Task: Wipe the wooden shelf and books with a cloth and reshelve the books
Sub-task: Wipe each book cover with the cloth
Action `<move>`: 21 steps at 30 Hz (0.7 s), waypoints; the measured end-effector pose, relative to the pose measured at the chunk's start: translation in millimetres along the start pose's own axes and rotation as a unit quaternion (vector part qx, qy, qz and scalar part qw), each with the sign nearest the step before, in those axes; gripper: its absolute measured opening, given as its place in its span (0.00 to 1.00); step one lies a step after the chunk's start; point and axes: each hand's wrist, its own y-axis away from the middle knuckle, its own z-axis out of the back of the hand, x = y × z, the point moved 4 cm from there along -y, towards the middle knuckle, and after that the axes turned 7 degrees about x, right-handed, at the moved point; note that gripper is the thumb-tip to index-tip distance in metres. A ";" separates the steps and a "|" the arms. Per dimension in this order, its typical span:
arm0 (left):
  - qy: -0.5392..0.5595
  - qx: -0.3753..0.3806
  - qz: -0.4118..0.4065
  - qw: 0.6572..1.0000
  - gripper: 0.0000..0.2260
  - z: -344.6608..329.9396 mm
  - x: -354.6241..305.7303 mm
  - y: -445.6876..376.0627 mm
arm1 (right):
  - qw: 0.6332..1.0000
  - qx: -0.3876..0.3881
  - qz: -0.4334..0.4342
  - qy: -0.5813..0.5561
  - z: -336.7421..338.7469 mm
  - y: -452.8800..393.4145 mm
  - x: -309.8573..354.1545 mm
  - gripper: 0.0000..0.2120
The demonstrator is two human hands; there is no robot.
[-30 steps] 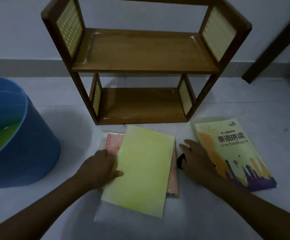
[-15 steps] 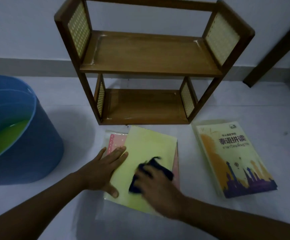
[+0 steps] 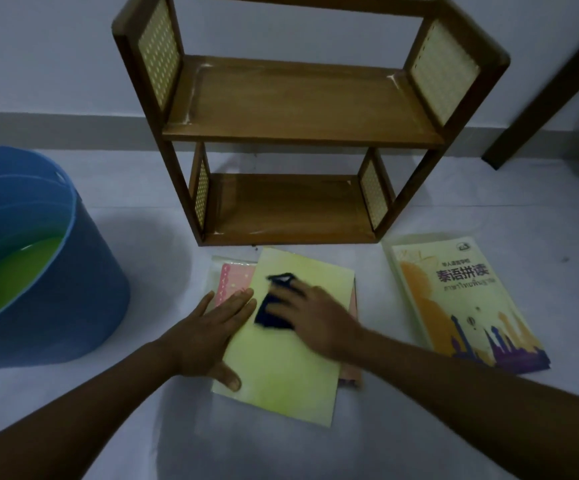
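Note:
A two-tier wooden shelf [image 3: 298, 98] stands empty against the wall. In front of it a pale yellow-green book [image 3: 288, 368] lies on top of a pink book [image 3: 232, 278]. My left hand [image 3: 208, 334] lies flat on the yellow book's left edge with fingers straight. My right hand [image 3: 315, 320] presses a dark blue cloth [image 3: 272, 310] onto the cover. A third book [image 3: 461, 299] with an orange and purple skyline cover lies to the right on the floor.
A blue tub [image 3: 73, 306] holding greenish liquid sits at the left. A dark wooden post [image 3: 551, 98] leans along the wall at the right. The floor is pale grey.
My right hand came from the right of the stack with the cloth onto the yellow book, then slid it up the cover. My left hand flattened on the book's left edge.

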 end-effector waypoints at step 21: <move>0.186 -0.111 0.054 0.975 0.26 23.4 29.3 18.0 | 0.985 -0.096 0.135 -0.054 -2.4 101.9 15.3 0.07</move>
